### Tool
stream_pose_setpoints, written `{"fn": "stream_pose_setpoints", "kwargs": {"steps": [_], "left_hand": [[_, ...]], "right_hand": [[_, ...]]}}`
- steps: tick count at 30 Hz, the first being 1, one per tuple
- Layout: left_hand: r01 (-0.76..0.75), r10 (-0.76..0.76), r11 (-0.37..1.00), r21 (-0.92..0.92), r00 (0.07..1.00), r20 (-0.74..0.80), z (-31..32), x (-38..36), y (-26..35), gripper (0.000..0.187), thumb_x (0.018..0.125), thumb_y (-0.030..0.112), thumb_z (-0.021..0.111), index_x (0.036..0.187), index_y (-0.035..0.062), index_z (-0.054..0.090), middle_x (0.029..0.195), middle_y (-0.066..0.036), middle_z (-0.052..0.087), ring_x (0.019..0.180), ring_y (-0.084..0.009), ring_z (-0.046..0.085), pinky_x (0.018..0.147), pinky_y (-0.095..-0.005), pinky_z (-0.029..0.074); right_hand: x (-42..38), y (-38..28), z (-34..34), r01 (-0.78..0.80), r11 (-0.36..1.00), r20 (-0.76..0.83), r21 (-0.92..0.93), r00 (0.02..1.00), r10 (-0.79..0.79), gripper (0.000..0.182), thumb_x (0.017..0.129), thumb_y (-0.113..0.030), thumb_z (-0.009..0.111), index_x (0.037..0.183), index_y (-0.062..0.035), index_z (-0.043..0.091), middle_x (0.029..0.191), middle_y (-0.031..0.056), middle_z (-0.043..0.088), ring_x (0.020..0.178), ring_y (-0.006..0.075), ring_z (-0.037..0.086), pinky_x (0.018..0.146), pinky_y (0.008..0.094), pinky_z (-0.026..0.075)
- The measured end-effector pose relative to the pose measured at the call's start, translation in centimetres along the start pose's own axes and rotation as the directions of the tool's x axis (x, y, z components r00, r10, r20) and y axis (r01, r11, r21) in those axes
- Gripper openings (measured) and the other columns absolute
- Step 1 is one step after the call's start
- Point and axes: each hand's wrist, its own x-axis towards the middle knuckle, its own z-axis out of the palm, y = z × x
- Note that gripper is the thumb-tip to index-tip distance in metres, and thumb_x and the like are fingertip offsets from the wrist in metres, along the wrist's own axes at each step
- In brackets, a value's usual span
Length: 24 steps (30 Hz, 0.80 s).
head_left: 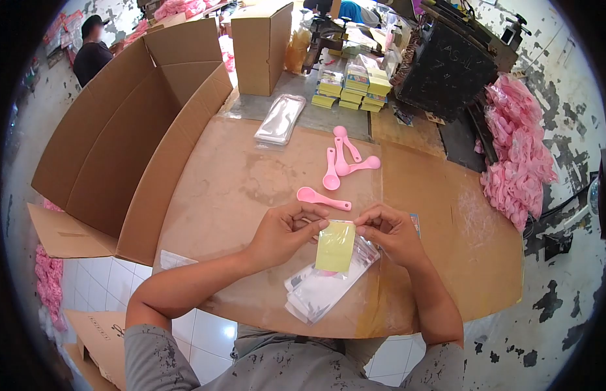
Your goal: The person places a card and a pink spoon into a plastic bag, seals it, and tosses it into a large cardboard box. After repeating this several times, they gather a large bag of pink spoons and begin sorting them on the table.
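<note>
Both the left hand point(287, 231) and the right hand point(389, 229) pinched closed on the yellow packet point(335, 246), just below the pink spoon point(322, 197).

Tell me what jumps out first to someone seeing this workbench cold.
Dead centre, the left hand and right hand pinch the top corners of a small yellow-green packet above a pile of clear bags. Just beyond lie five pink spoons on the brown table. A big open cardboard box stands left; heaps of pink bagged goods fill the right.
</note>
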Motion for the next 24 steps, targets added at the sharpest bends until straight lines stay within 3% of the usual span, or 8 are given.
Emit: {"fn": "stream_pose_setpoints", "kwargs": {"steps": [4, 7, 10, 14, 17, 20, 24], "left_hand": [[-0.015, 0.015, 0.999, -0.030, 1.000, -0.002, 0.1, 0.0, 0.1, 0.022, 0.103, 0.007, 0.072, 0.123, -0.0025, 0.069, 0.109, -0.007, 0.076, 0.092, -0.0090, 0.073, 0.074, -0.0245, 0.062], [-0.042, 0.043, 0.999, -0.023, 0.999, 0.005, 0.1, -0.1, 0.6, 0.022, 0.104, 0.008, 0.070, 0.124, -0.0024, 0.069, 0.109, -0.008, 0.076, 0.092, -0.0095, 0.073, 0.075, -0.0249, 0.062], [-0.045, 0.046, 0.998, -0.043, 0.999, 0.018, 0.0, 0.0, 1.3, 0.026, 0.105, 0.009, 0.068, 0.128, -0.0018, 0.065, 0.111, -0.008, 0.075, 0.094, -0.0110, 0.073, 0.077, -0.0265, 0.063], [-0.066, 0.066, 0.987, -0.147, 0.998, -0.006, 0.0, 0.0, 1.4, 0.033, 0.106, 0.010, 0.067, 0.136, -0.0006, 0.059, 0.115, -0.009, 0.074, 0.097, -0.0137, 0.074, 0.082, -0.0301, 0.063], [-0.137, 0.145, 0.988, -0.073, 0.982, 0.118, 0.3, -0.2, 1.0, 0.041, 0.105, 0.013, 0.070, 0.140, 0.0002, 0.054, 0.117, -0.008, 0.074, 0.100, -0.0127, 0.072, 0.083, -0.0296, 0.062], [0.048, -0.026, 0.994, -0.096, 0.975, 0.219, -0.3, -0.2, 1.2, 0.040, 0.104, 0.011, 0.071, 0.139, 0.0001, 0.054, 0.113, -0.007, 0.074, 0.099, -0.0131, 0.072, 0.081, -0.0290, 0.061], [0.096, -0.052, 0.984, -0.153, 0.962, 0.268, -1.4, 0.1, 3.3, 0.035, 0.103, 0.009, 0.071, 0.134, -0.0005, 0.059, 0.113, -0.007, 0.074, 0.098, -0.0132, 0.072, 0.080, -0.0289, 0.062]], "right_hand": [[0.0, -0.4, 0.7, -0.009, 0.994, -0.029, 0.113, 1.000, 0.013, 0.027, 0.097, 0.001, 0.074, 0.124, 0.0011, 0.070, 0.114, 0.0053, 0.068, 0.099, 0.0101, 0.067, 0.087, 0.0261, 0.054], [0.0, -2.4, 2.1, -0.028, 0.997, 0.021, 0.067, 0.999, 0.027, 0.031, 0.098, 0.002, 0.071, 0.129, 0.0010, 0.066, 0.110, 0.0035, 0.070, 0.100, 0.0111, 0.067, 0.088, 0.0273, 0.054], [-0.6, -1.1, 1.3, -0.156, 0.981, 0.173, -0.117, 0.969, 0.175, 0.028, 0.100, -0.003, 0.071, 0.127, 0.0020, 0.067, 0.111, 0.0059, 0.074, 0.100, 0.0125, 0.070, 0.088, 0.0284, 0.055], [-0.4, -0.7, 1.3, -0.161, 0.985, 0.076, 0.056, 0.985, 0.157, 0.026, 0.098, -0.002, 0.074, 0.123, 0.0027, 0.068, 0.108, 0.0076, 0.076, 0.101, 0.0124, 0.071, 0.088, 0.0283, 0.056], [-0.5, -2.0, 1.5, -0.116, 0.989, 0.037, 0.090, 0.993, 0.113, 0.025, 0.096, -0.001, 0.076, 0.120, 0.0027, 0.069, 0.106, 0.0078, 0.076, 0.099, 0.0118, 0.071, 0.086, 0.0274, 0.057], [-0.8, -2.9, 1.5, -0.078, 0.988, 0.026, 0.130, 0.997, 0.075, 0.024, 0.095, -0.002, 0.078, 0.118, 0.0023, 0.069, 0.104, 0.0077, 0.075, 0.095, 0.0117, 0.072, 0.083, 0.0264, 0.057], [-0.8, -3.7, 1.3, -0.024, 0.993, -0.009, 0.119, 1.000, 0.026, 0.022, 0.096, -0.005, 0.078, 0.116, 0.0022, 0.070, 0.099, 0.0065, 0.074, 0.090, 0.0114, 0.071, 0.081, 0.0267, 0.056]]}}
